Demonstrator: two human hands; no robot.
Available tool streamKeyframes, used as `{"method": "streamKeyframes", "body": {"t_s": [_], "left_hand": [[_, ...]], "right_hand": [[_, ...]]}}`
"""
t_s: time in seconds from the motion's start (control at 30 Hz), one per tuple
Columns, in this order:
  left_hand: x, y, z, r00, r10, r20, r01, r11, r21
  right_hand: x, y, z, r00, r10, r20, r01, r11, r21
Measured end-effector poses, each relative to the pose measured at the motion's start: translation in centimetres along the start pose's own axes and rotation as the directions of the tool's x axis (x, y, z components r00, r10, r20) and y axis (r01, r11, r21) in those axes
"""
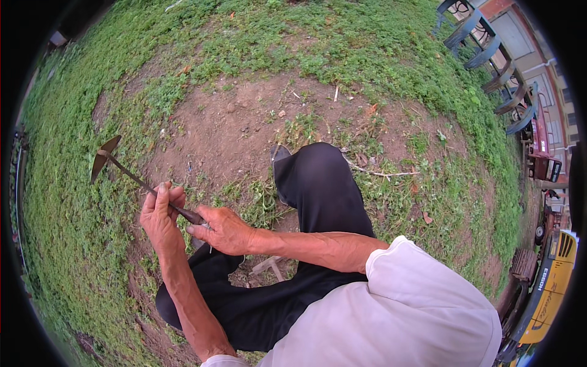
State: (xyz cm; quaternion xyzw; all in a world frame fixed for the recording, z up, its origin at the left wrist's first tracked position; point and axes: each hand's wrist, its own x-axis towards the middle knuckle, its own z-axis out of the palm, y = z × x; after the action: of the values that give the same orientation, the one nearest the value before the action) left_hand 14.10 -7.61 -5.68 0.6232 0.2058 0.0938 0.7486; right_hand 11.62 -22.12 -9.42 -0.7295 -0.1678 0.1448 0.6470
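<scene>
A short-handled hoe [131, 175] with a broad dark metal blade is held slantwise, its blade up at the far left over low green weeds. My right hand [225, 232] is closed round the butt end of its handle. Farther up, at the thin shaft, my left hand [161, 214] has its fingers closed round the metal. A few green shreds show by the left fingertips. Both hands are in front of my bent knees, in black trousers [324, 189]. Below the hands, between the legs, lies a pale wooden piece [269, 264], partly hidden.
Bare brown soil [232, 116] stretches ahead, ringed by green weeds [67, 202]. Wilted uprooted plants [260, 205] lie near my feet, with a dry stick [388, 174] to the right. Blue-grey metal frames [483, 49], a red vehicle [541, 140] and a yellow machine [550, 287] stand at the right.
</scene>
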Motion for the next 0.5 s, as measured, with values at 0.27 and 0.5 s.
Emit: {"method": "streamKeyframes", "body": {"t_s": [0.27,0.5], "left_hand": [[-0.14,0.34,0.52,1.000,-0.022,0.004,0.022,0.999,0.023],[-0.02,0.16,0.19,1.000,-0.023,0.014,0.022,0.999,0.024]], "right_hand": [[-0.05,-0.02,-0.05,0.998,0.049,0.031,-0.050,0.997,0.051],[-0.08,-0.52,-0.08,0.999,0.037,0.027,-0.039,0.997,0.062]]}}
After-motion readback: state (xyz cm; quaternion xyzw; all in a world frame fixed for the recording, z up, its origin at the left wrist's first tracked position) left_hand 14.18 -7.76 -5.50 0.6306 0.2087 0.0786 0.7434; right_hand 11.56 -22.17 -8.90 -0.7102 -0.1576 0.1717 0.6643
